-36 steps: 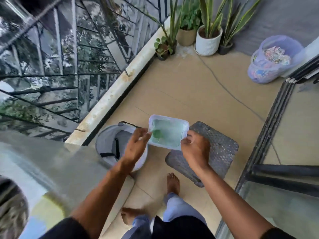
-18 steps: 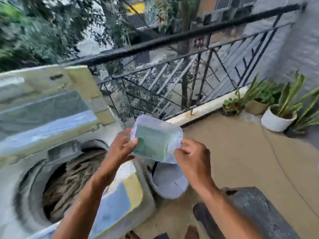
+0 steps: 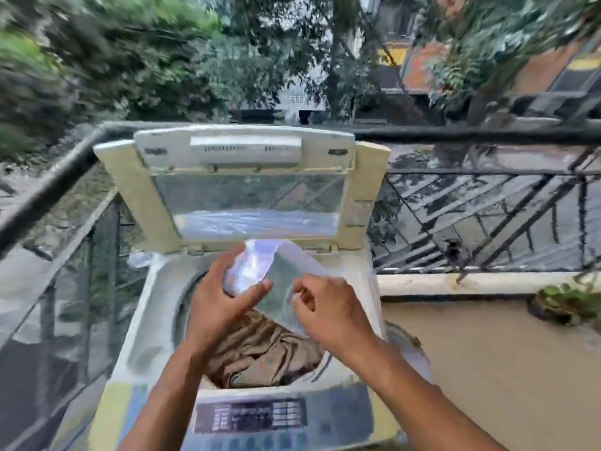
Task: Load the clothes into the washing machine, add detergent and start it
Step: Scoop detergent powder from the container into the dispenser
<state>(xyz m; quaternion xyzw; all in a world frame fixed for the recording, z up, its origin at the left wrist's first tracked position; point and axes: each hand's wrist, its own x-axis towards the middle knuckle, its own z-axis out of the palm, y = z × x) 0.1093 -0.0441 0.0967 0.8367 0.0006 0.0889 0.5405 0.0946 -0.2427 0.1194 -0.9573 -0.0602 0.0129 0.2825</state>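
- Hovering over the open drum of the washing machine, the translucent plastic container now sits above the laundry; half a second earlier it was held out to the right of the machine, over the white bucket on the floor, which is now out of view.
- The view has swung since then: the machine was at the left edge before and now fills the middle, with its control panel along the near edge.
- The left hand grips the container's left end, thumb curled across its near face and fingers behind, as it did earlier.
- The right hand is at the container's right edge with fingers curled in a pinch; motion blur hides whether it truly grips the rim, so I cannot tell.
- The container is tilted, and its contents are too blurred to make out.
- Inside the drum lie crumpled brown clothes, filling its near half.
- The machine's lid stands raised at the far edge, against the black balcony railing.
- A potted plant sits on the floor at the right edge.
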